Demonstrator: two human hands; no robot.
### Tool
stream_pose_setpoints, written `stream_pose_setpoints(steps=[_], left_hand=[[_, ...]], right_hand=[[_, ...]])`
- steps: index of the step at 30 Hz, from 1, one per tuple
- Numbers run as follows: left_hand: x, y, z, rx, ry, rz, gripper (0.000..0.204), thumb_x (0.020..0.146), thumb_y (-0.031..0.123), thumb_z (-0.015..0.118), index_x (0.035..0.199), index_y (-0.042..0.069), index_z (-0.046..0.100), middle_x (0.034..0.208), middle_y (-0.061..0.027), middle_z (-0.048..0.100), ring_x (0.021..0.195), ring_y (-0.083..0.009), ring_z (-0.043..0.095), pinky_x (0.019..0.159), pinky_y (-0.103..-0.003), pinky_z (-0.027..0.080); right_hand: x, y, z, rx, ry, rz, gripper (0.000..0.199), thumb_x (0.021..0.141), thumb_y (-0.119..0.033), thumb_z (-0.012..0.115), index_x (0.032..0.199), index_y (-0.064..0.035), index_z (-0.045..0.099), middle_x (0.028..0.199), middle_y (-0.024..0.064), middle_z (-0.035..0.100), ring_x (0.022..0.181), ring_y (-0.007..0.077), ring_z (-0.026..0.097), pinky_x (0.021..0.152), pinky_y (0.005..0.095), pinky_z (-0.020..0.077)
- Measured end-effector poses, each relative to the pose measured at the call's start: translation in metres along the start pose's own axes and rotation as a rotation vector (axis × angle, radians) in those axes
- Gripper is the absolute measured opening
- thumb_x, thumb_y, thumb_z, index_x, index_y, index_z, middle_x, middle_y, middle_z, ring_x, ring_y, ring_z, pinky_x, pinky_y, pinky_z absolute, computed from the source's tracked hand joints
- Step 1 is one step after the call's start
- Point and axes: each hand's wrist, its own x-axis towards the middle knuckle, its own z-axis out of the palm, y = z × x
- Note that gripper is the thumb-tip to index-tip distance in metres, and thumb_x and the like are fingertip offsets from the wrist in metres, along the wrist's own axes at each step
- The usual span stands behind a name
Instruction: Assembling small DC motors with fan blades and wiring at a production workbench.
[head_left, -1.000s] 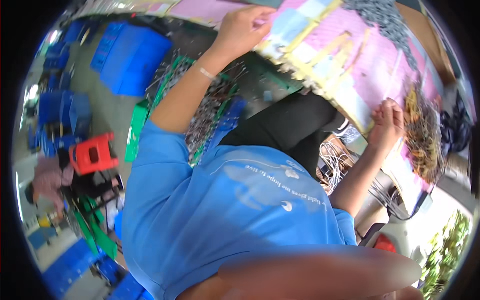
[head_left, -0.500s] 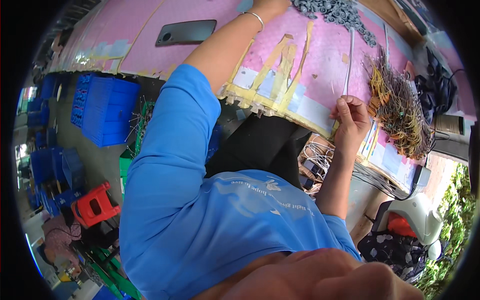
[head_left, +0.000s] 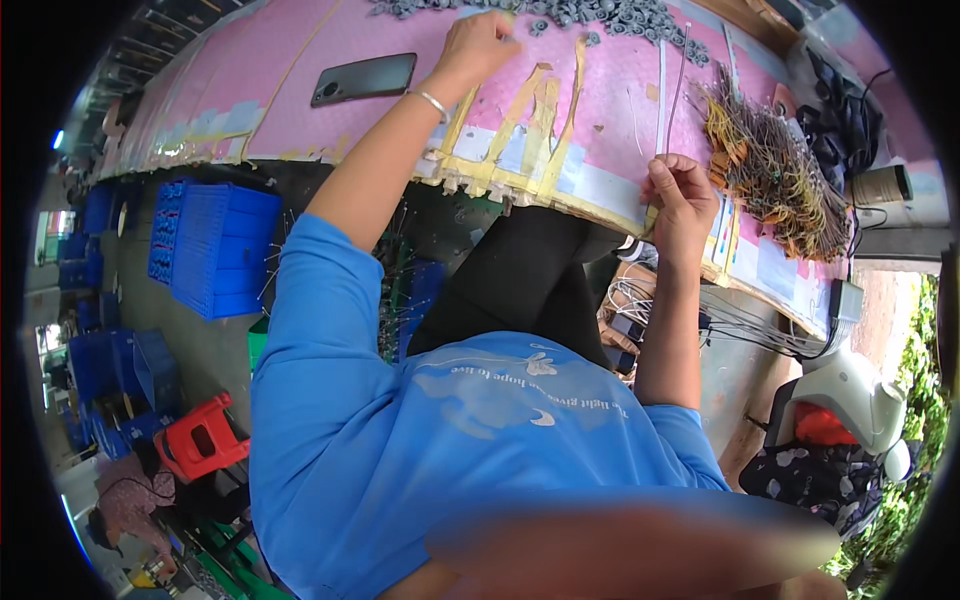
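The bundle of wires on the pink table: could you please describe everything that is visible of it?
The bundle of wires is a loose, tangled heap of many thin strands, mostly brownish and dark, with orange-yellow parts crowded along its left side. The strands look thin and bendable, but their exact material cannot be told. It lies on the pink table, just to the right of the right hand; whether the hand touches it is unclear.

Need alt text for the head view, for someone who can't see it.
A person's right hand pinches a thin wire over a pink-covered table; the left hand is near small grey round parts. A phone lies to the left, a bundle of wires to the right.
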Motion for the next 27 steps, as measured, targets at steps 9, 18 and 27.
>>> stream_pose_setpoints(steps=[9, 18, 27], left_hand=[[-0.139, 0.081, -0.011, -0.727, -0.243, -0.123, 0.031, 0.084, 0.006, 0.073, 0.112, 0.000, 0.063, 0.091, -0.0099, 0.069, 0.075, -0.0155, 0.069, 0.068, -0.025, 0.055], [-0.214, 0.105, 0.010, -1.037, -0.284, -0.196, 0.036, 0.086, 0.005, 0.070, 0.119, -0.005, 0.059, 0.102, -0.0124, 0.069, 0.086, -0.0183, 0.069, 0.070, -0.028, 0.059], [-0.241, 0.117, -0.001, -1.159, -0.260, -0.238, 0.034, 0.089, 0.001, 0.062, 0.122, -0.006, 0.058, 0.105, -0.0133, 0.067, 0.090, -0.0152, 0.067, 0.068, -0.028, 0.061]], right_hand=[[-0.023, -0.006, 0.020, 0.007, 0.107, -0.084, 0.007, 0.088, -0.005, 0.070, 0.092, -0.0018, 0.065, 0.074, 0.0029, 0.063, 0.063, 0.0095, 0.058, 0.055, 0.0230, 0.0450], [-0.088, -0.027, 0.053, 0.063, -0.064, 0.042, 0.008, 0.086, -0.003, 0.071, 0.091, -0.0005, 0.065, 0.081, 0.0040, 0.066, 0.062, 0.0101, 0.058, 0.057, 0.0231, 0.0452], [-0.112, -0.015, 0.053, -0.028, -0.067, 0.129, 0.007, 0.087, -0.004, 0.070, 0.091, -0.0005, 0.066, 0.088, 0.0082, 0.071, 0.061, 0.0094, 0.057, 0.056, 0.0222, 0.0456]])
